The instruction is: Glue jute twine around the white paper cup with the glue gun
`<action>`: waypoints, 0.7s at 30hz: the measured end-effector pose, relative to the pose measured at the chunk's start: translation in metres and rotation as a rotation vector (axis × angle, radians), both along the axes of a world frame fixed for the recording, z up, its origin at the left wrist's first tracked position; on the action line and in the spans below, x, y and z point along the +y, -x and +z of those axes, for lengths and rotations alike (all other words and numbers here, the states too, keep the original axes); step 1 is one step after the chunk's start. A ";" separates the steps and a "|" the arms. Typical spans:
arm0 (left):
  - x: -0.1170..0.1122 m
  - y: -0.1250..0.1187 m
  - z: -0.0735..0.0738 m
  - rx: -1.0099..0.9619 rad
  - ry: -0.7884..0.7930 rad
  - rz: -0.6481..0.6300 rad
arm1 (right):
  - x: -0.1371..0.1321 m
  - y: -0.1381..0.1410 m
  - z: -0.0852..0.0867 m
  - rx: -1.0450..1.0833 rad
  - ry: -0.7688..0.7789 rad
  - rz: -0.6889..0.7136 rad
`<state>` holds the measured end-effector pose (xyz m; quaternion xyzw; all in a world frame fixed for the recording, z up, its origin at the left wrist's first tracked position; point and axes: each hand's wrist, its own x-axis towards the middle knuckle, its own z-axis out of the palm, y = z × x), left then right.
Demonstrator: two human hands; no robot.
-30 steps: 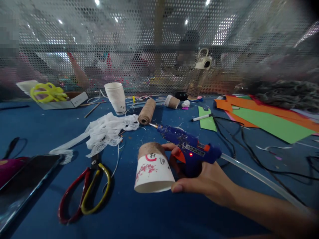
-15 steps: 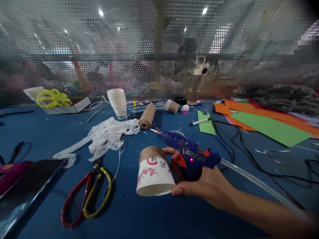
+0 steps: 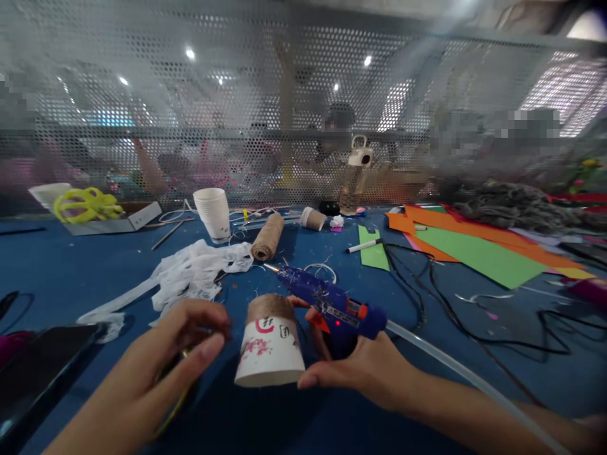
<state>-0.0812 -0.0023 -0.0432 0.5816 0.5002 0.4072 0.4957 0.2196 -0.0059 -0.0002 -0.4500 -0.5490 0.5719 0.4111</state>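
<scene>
My right hand (image 3: 351,366) is wrapped round a blue hot glue gun (image 3: 327,297), its nozzle pointing to the far left and a clear glue stick (image 3: 450,366) jutting from its back. The same hand pinches the right side of an upside-down white paper cup (image 3: 270,351) between thumb and fingers. Brown twine covers the cup's upper end; red and black drawing marks its side. Left of the cup, apart from it, my left hand (image 3: 175,360) is open, fingers bent and thumb apart, holding nothing. It hides most of a pair of scissors (image 3: 173,414).
Behind the cup lie a roll of twine (image 3: 268,237), white lace (image 3: 190,272) and stacked paper cups (image 3: 211,215). Black cable (image 3: 446,297) trails at right near coloured paper (image 3: 478,253). A bottle (image 3: 353,183) stands by the mesh panel. A phone (image 3: 42,373) lies at left.
My left hand has come into view from the lower left, moving over the scissors toward the cup. The view has shifted slightly; my right hand still holds the glue gun and cup.
</scene>
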 end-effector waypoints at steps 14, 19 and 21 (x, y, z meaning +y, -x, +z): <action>0.010 -0.079 0.054 -0.283 0.463 -0.162 | -0.002 0.004 -0.013 -0.060 0.008 -0.075; 0.013 -0.076 0.051 -0.385 0.395 -0.125 | 0.003 0.000 0.002 -0.122 -0.017 -0.062; 0.014 -0.075 0.050 -0.435 0.374 -0.132 | 0.007 -0.002 0.004 -0.084 -0.012 -0.079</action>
